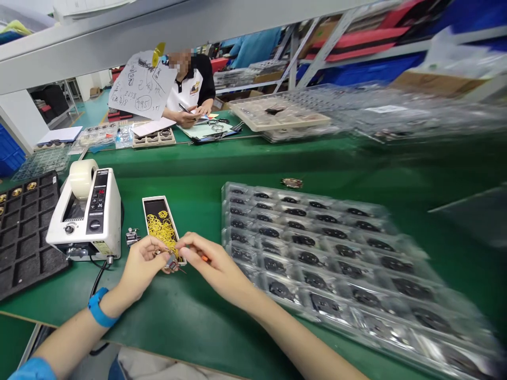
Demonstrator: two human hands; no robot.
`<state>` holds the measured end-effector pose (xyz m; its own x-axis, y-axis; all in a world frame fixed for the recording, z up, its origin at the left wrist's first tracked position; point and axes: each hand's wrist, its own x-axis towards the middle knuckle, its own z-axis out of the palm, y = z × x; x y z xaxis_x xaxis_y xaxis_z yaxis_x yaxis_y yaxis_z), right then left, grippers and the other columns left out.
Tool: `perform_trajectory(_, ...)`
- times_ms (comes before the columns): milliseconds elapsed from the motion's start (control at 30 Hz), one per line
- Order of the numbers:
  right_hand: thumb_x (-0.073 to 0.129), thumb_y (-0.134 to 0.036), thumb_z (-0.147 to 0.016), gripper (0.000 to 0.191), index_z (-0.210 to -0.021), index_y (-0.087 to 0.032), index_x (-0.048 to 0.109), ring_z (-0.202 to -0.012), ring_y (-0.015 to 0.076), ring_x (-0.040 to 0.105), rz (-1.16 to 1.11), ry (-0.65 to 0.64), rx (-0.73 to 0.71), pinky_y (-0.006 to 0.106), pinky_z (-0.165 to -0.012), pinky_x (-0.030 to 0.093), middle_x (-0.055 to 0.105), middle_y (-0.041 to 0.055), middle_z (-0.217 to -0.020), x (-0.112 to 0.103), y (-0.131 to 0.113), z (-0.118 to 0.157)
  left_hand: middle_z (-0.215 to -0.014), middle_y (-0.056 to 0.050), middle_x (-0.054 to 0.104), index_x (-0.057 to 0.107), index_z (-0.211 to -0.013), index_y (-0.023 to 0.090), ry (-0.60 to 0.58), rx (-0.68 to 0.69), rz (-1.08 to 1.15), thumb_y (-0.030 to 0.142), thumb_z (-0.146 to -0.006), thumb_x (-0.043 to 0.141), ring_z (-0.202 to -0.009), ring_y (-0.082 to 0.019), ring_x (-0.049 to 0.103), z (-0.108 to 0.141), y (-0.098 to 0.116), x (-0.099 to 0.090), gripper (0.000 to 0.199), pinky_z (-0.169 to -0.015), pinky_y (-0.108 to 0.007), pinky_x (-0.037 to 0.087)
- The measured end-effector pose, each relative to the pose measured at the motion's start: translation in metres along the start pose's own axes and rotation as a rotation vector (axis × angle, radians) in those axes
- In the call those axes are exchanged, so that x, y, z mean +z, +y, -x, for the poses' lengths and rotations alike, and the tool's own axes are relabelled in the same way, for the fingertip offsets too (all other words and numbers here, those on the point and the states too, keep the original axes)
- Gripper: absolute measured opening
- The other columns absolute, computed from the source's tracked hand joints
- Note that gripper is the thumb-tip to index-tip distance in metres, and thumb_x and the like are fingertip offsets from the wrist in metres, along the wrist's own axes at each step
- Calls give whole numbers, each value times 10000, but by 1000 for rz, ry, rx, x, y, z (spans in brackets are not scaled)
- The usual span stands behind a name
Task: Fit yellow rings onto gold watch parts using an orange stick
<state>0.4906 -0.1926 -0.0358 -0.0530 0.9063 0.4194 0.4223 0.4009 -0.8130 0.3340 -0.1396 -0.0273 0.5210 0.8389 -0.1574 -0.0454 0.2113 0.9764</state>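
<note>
Between the thumb and fingers of my left hand [140, 266] is a small metallic part [171, 262] with a grey block and a thin reddish wire end. My right hand [208, 261] meets it from the right, thumb and forefinger pinched at the part's upper edge. A small orange tip [205, 258] shows under the right fingers; what it belongs to is hidden. Just behind both hands lies a narrow white box [174, 228] with a dark inside, holding many thin yellow rings [159, 227].
Left of the box stand a small metal counter [132, 237], a white tape dispenser [109, 211] and a black compartment tray [29, 264]. Clear trays [225, 211] of dark parts fill the right. One metallic part [292, 183] lies behind them. Across the bench, a person [192, 87] holds a pen.
</note>
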Motion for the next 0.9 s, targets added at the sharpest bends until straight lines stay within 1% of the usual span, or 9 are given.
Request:
perform_trajectory(67,398,-310,-966,219,-868,-173,539,-630,116,508,-75,-125,28,224,-561,405,553,19,-742,-3,1,0,-661,-6,559,494,-759,110,-29,-31,1,390,-604,762,-565,-96,572,0,3,0,418,-556,-206,483)
perform_trajectory(167,362,-282,-970,208,-839,-174,482,-677,122,533,-99,-164,4,229,-610,426,572,30,-769,-2,0,1,-609,9,533,482,-761,115,-72,-75,-15,426,-607,759,-502,-87,545,2,4,0,444,-524,-200,452)
perform_trajectory(333,340,-232,-941,218,-741,-175,403,-573,101,454,-28,-51,-31,209,-530,346,514,-5,-664,13,0,3,-571,30,457,492,-731,105,-58,-3,-98,406,-652,721,-450,-26,414,1,-1,0,387,-452,-150,318)
perform_trajectory(433,325,-302,-938,313,-656,-172,364,-497,97,379,-47,68,43,220,-482,286,441,-13,-560,24,3,3,-606,23,453,510,-761,104,-72,58,-128,390,-693,684,-465,-33,404,-1,-4,0,341,-453,-162,325)
perform_trajectory(567,371,-535,-910,525,-533,-169,353,-451,89,288,-221,115,294,233,-456,237,324,-12,-459,25,2,1,-710,-30,500,571,-684,99,59,326,-349,292,-788,596,-621,-76,485,-3,-7,-4,221,-546,-185,393)
perform_trajectory(667,460,-656,-839,576,-582,-141,462,-435,64,252,-491,17,439,223,-435,195,363,-12,-494,21,-3,0,-830,-71,573,664,-890,117,147,589,-641,215,-883,493,-808,-118,549,-4,-12,-8,197,-712,-214,458)
perform_trajectory(767,637,-644,-734,539,-680,-124,502,-435,24,188,-825,-43,547,198,-413,129,378,-27,-592,19,-6,-1,-920,-118,598,622,-1096,89,102,879,-984,143,-926,369,-856,-142,570,-5,-17,-12,309,-758,-250,485)
perform_trajectory(833,769,-571,-629,532,-670,-119,490,-439,7,158,-1004,-33,646,183,-403,104,353,-42,-602,20,-7,-2,-858,-126,607,611,-1079,49,91,1053,-1230,113,-919,344,-790,-162,575,-5,-18,-14,317,-678,-266,488)
perform_trajectory(900,861,-481,-521,542,-645,-114,483,-441,-4,164,-1112,-1,758,169,-398,111,352,-48,-596,21,-9,-2,-749,-97,596,600,-1039,32,139,1197,-1389,102,-912,355,-689,-160,561,-3,-18,-14,285,-582,-265,466)
